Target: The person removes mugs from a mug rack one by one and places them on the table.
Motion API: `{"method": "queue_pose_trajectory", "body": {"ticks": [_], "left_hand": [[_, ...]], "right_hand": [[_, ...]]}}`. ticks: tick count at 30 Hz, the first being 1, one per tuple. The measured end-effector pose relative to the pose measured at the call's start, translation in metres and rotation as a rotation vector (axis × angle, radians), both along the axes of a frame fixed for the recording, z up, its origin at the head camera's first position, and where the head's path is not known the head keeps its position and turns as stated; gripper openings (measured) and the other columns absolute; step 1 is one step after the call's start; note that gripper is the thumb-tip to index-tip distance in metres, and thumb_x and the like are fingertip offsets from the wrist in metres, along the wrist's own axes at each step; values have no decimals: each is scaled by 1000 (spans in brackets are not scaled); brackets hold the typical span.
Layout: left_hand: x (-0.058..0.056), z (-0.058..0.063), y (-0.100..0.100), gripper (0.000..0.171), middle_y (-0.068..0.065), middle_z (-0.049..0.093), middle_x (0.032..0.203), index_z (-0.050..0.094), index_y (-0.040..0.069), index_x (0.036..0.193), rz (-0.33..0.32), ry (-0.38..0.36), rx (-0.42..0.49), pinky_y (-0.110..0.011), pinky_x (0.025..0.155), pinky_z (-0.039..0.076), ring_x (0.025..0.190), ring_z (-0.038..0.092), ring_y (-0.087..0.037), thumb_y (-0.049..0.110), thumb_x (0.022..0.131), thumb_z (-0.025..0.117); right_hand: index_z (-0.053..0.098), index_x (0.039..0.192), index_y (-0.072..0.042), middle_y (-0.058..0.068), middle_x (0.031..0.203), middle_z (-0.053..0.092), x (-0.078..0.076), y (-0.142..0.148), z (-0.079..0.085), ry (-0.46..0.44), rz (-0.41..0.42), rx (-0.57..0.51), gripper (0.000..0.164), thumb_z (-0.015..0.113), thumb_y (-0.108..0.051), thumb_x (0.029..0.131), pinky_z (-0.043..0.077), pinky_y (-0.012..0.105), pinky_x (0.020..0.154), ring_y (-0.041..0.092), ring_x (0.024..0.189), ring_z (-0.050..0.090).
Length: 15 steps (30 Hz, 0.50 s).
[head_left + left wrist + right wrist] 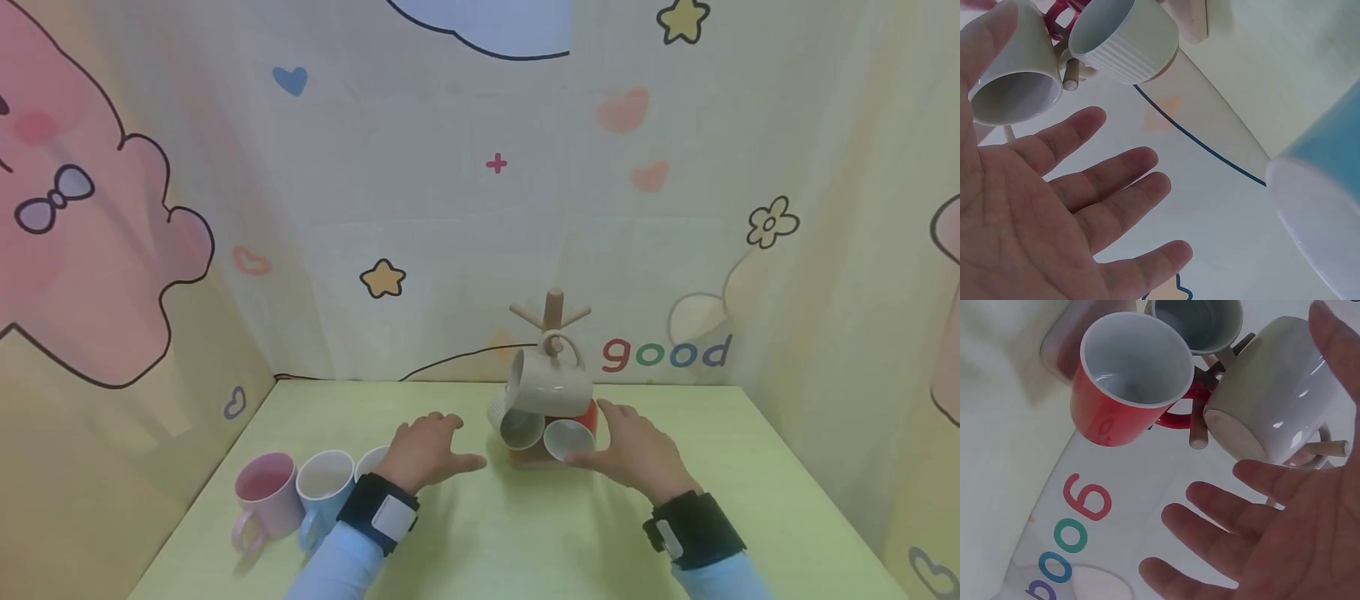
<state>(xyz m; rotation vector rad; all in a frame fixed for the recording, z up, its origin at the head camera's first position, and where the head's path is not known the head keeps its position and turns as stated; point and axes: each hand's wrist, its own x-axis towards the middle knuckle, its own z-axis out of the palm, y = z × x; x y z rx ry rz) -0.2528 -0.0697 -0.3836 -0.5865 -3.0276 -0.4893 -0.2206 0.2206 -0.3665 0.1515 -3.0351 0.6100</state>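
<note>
A wooden mug tree (pixel 553 310) holds a glossy off-white mug (pixel 551 385) on an upper peg. Lower down hang a ribbed white mug (pixel 1138 40) and a red mug (pixel 1107 412) with a white inside. Left of the tree, my left hand (pixel 426 454) is held with spread fingers, holding nothing. My right hand (pixel 641 450) is at the tree's right, fingers extended and nothing in its grasp. Its thumb overlaps the red mug in the head view; contact cannot be told. The right wrist view shows its fingers apart from the mugs.
At the table's left stand a pink mug (pixel 268 496), a light blue mug (pixel 324 483) and a third mug (pixel 369 460), partly hidden behind my left hand. A blue mug (pixel 1329 169) shows close by in the left wrist view. A printed curtain (pixel 450 208) backs the pale green table (pixel 517 542).
</note>
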Motion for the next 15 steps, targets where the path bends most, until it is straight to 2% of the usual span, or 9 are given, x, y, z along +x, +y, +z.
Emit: {"method": "queue_pose_trajectory", "body": {"ticks": [4,8,15], "left_hand": [[0,0,-1,67,-16,64,115,63,4,125,2,-8,-2,-59,91,44,110,59,-35,54,81,75],[-1,-1,-1,68,-16,64,116,63,4,125,2,-15,2,-60,92,43,110,58,-35,54,81,75],[-1,-3,-2,68,-16,64,116,63,4,125,8,-16,3,-60,93,43,110,59,-35,55,81,75]], "right_hand": [[37,147,3,31,138,48,-13,5,2,20,22,-31,105,80,-58,74,47,66,88,49,124,49],[31,150,-1,26,143,46,-32,11,3,33,60,-118,108,82,-58,73,44,65,94,45,127,48],[19,153,1,28,149,38,-57,15,9,-36,100,-239,117,85,-53,72,39,66,99,48,129,45]]}}
